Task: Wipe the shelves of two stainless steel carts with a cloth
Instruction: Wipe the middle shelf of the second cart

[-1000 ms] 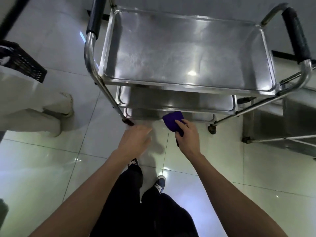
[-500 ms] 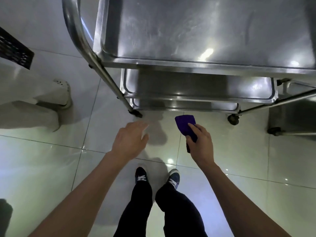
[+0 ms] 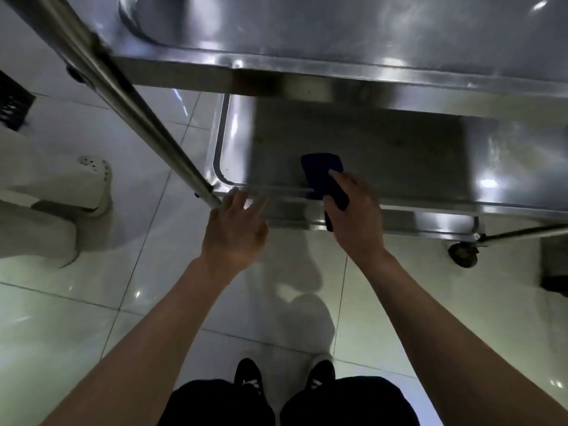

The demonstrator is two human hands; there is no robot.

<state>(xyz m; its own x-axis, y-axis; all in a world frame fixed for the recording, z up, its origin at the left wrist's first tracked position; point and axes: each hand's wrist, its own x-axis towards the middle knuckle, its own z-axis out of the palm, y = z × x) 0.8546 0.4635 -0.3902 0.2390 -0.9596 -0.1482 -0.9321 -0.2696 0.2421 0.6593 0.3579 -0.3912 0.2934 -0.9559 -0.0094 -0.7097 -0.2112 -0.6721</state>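
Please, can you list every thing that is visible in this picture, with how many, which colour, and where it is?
cart: one, stainless steel, top of view, three shelves visible
middle shelf: one, steel, below the top shelf
cloth: one, dark purple, on the middle shelf's front part
caster wheel: one, dark, at the right
crate: one, black, left edge
perforated shoe: one, white, another person's, at the left
floor: pale glossy tiles
shoes: two, black, bottom centre
left hand: open, near the cart leg
right hand: holds the cloth
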